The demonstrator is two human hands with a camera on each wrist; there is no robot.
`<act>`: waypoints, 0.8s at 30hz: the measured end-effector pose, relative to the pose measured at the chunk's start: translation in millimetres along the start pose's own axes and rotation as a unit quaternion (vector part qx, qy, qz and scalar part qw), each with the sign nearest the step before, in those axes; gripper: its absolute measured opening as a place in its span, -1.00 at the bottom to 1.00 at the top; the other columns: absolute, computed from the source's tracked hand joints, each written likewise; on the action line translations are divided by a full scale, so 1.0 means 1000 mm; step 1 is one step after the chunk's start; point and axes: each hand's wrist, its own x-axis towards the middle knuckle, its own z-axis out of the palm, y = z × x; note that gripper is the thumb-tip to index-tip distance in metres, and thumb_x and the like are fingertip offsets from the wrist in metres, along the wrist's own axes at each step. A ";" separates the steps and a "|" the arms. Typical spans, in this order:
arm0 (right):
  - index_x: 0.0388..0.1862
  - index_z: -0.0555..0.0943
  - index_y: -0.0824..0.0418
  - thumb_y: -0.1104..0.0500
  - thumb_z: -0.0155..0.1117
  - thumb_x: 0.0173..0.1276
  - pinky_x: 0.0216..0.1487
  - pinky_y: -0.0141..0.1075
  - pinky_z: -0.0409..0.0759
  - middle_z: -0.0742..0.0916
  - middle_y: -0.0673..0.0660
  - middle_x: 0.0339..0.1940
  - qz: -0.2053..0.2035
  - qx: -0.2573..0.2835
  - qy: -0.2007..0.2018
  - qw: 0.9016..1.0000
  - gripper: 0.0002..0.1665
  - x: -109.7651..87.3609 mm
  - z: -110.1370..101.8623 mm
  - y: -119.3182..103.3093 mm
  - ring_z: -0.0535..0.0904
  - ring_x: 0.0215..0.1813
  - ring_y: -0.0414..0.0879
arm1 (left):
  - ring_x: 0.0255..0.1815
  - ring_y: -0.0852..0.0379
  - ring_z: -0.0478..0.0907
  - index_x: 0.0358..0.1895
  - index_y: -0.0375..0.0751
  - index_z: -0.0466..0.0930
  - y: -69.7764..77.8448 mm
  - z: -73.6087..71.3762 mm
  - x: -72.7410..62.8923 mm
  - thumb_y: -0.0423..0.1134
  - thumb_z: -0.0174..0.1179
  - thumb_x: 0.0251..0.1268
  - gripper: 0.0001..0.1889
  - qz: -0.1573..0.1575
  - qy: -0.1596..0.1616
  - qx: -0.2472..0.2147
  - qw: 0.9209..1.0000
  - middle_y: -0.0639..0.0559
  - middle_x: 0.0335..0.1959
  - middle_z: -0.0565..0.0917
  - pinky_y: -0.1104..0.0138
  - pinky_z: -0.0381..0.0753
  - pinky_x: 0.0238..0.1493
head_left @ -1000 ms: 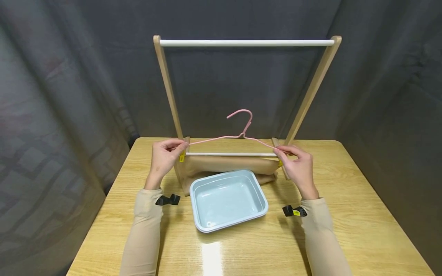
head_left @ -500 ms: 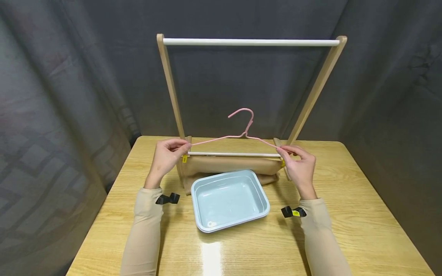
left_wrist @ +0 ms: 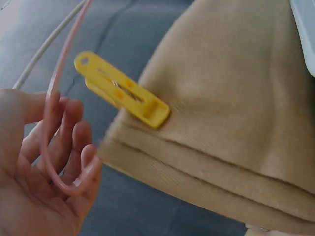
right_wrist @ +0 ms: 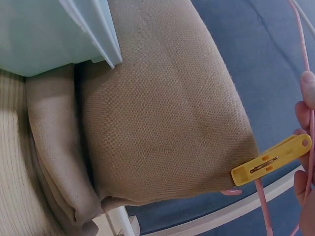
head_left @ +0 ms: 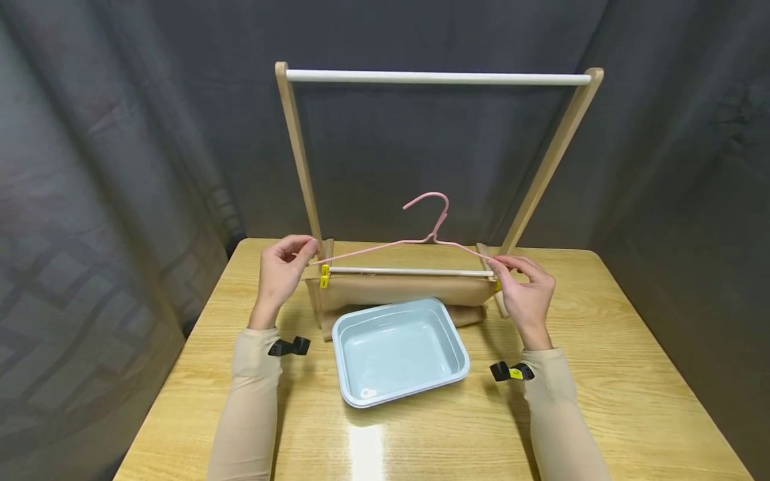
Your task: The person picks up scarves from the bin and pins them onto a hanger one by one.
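Observation:
A pink clothes hanger [head_left: 373, 248] stands with its hook up in the head view. Folded tan cloth [head_left: 409, 289] hangs below its shoulders. One yellow clothespin [left_wrist: 123, 91] grips the cloth's corner in the left wrist view; another yellow clothespin [right_wrist: 270, 160] grips the opposite corner in the right wrist view. My right hand [head_left: 526, 290] pinches the hanger's right end between thumb and fingers. At the hanger's left end, my left hand [head_left: 279, 277] has loosely bent fingers, and the pink wire loop passes in front of its palm with its tip at a fingertip.
A wooden rack [head_left: 295, 147] with a white top bar [head_left: 433, 78] rises behind the hanger. A lower white rod [head_left: 409, 271] runs along the cloth's top edge. The pale blue basin [head_left: 400, 394] sits in front of the cloth on the wooden table [head_left: 601, 374]. Grey curtains surround it.
My left hand has moved slightly left, its fingertips coming off the hanger's end, which now shows. The hanger has shifted a little right with my right hand, and the left clothespin shows more.

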 end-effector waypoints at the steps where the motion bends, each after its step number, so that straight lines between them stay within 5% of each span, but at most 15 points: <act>1: -0.33 0.78 0.57 0.59 0.51 0.17 -0.15 -0.47 0.51 0.75 -0.40 -0.38 0.000 0.001 -0.001 1.000 -0.92 0.000 0.000 0.000 0.59 -0.31 -0.47 | -0.33 0.39 0.63 -0.06 -0.47 0.76 -0.002 -0.001 0.001 -0.34 0.31 0.52 -0.80 -0.003 0.010 -0.015 1.000 0.48 -0.38 0.73 0.52 0.54 -0.32; 9: -0.34 0.78 0.56 0.59 0.53 0.16 -0.14 -0.49 0.51 0.76 -0.39 -0.37 0.006 0.016 -0.001 1.000 -0.91 0.000 0.000 0.008 0.60 -0.30 -0.45 | -0.11 0.29 0.74 0.07 -0.15 0.69 -0.025 -0.006 0.006 -0.38 0.24 0.57 -0.84 -0.104 0.056 -0.170 0.978 0.26 -0.12 0.80 0.37 0.77 -0.08; 14: -0.34 0.78 0.56 0.59 0.53 0.15 -0.14 -0.50 0.52 0.76 -0.37 -0.37 0.002 0.018 0.001 1.000 -0.90 0.000 0.000 0.008 0.60 -0.30 -0.45 | 0.01 0.36 0.67 0.36 -0.39 0.49 -0.044 -0.004 0.009 -0.37 0.19 0.60 -0.62 -0.149 0.041 -0.151 0.976 0.20 0.10 0.67 0.45 0.72 0.06; 17: -0.34 0.78 0.58 0.60 0.52 0.15 -0.14 -0.49 0.52 0.76 -0.36 -0.37 -0.002 0.016 0.000 1.000 -0.91 0.000 -0.001 0.004 0.60 -0.30 -0.45 | 0.11 0.38 0.60 0.50 -0.42 0.36 -0.057 -0.001 0.009 -0.34 0.16 0.62 -0.50 -0.180 0.026 -0.130 0.975 -0.02 0.35 0.56 0.46 0.68 0.17; 24: -0.34 0.77 0.58 0.59 0.51 0.15 -0.13 -0.52 0.51 0.75 -0.38 -0.36 -0.006 0.006 0.000 1.000 -0.91 -0.002 0.000 -0.001 0.60 -0.29 -0.47 | 0.60 -0.21 0.33 0.60 -0.46 0.18 -0.083 0.003 0.006 -0.40 0.10 0.64 -0.41 -0.204 -0.006 -0.111 0.973 -0.38 0.63 0.28 0.50 0.51 0.39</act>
